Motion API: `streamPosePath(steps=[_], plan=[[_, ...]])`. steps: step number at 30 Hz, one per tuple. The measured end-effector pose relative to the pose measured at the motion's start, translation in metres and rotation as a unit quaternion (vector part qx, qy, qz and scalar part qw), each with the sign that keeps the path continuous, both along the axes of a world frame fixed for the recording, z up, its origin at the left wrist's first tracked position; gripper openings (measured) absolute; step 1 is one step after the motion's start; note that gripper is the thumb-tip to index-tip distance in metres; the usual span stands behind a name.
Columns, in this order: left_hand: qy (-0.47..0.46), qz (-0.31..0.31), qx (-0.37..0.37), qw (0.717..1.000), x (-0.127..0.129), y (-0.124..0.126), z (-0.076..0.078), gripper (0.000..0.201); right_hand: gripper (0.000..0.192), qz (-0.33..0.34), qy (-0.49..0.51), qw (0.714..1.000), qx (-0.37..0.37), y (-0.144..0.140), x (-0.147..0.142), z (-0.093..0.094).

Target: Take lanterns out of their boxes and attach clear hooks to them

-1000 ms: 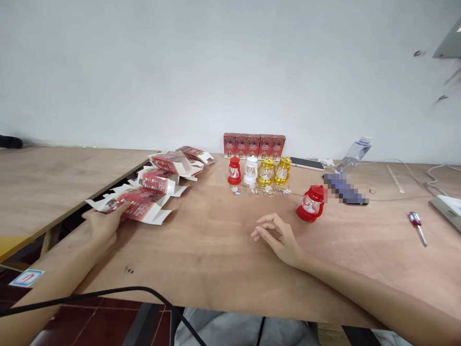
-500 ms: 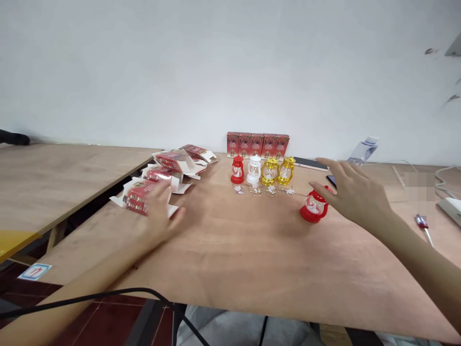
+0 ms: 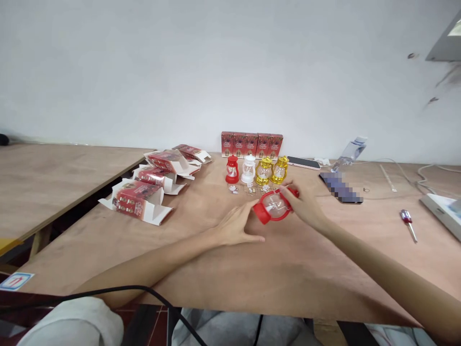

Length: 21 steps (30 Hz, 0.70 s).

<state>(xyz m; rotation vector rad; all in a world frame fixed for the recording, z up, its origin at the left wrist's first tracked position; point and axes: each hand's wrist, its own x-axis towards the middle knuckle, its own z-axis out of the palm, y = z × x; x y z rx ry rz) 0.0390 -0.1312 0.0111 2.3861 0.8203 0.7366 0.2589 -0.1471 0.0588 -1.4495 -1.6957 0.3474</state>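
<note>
A small red lantern (image 3: 275, 205) with a clear globe is tilted on its side above the table, its red base pointing left. My right hand (image 3: 300, 202) grips it by the top end. My left hand (image 3: 237, 225) is beside the base, thumb and fingers spread apart, and whether a fingertip touches the base I cannot tell. Behind stand another red lantern (image 3: 232, 170), a white lantern (image 3: 248, 169) and two gold lanterns (image 3: 264, 171), upright in a row. Small wire pieces with white tags (image 3: 233, 189) lie in front of that row.
Opened red cartons (image 3: 139, 197) lie at the left. Closed red boxes (image 3: 246, 144) stand against the wall. To the right are a phone (image 3: 340, 187), another phone (image 3: 304, 163), a tilted water bottle (image 3: 351, 153), a screwdriver (image 3: 408, 223) and a white case (image 3: 441, 214). A black cable (image 3: 144, 289) crosses the front.
My right hand has taken hold of the standing red lantern, lifted it and tipped it over toward the middle. My left hand has moved right, from the cartons to the lantern.
</note>
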Motion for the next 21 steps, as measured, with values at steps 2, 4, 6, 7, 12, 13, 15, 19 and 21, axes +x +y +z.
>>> streamPosePath(steps=[2,4,6,7,12,13,15,19,21], plan=[[-0.054,0.021,-0.065,0.996,0.000,0.002,-0.001,0.075,0.029,0.036,0.080,0.996,-0.019,0.000,-0.020,-0.019],[-0.111,0.051,-0.115,0.986,-0.001,0.005,-0.003,0.054,0.030,0.039,0.119,0.992,-0.009,-0.001,-0.035,-0.039],[-0.143,0.085,-0.132,0.977,-0.001,0.008,-0.002,0.042,0.032,0.013,0.109,0.993,0.046,-0.005,-0.044,-0.053],[-0.148,0.106,-0.127,0.975,-0.001,0.009,-0.002,0.040,0.034,0.001,0.088,0.993,0.082,-0.008,-0.046,-0.057],[-0.127,0.165,-0.072,0.975,0.000,0.006,0.002,0.043,0.029,-0.011,-0.093,0.977,0.191,-0.025,-0.049,-0.055],[-0.127,0.171,-0.060,0.975,0.000,0.006,0.002,0.042,0.029,-0.010,-0.126,0.973,0.194,-0.028,-0.049,-0.053],[-0.136,0.189,-0.041,0.972,0.000,0.006,0.002,0.041,0.029,0.000,-0.164,0.967,0.195,-0.031,-0.051,-0.050],[-0.150,0.229,-0.028,0.961,-0.001,0.007,0.001,0.041,0.023,0.054,-0.150,0.972,0.173,-0.031,-0.051,-0.053],[-0.152,0.220,-0.019,0.963,-0.002,0.008,0.001,0.041,0.020,0.071,-0.115,0.980,0.145,-0.028,-0.050,-0.055]])
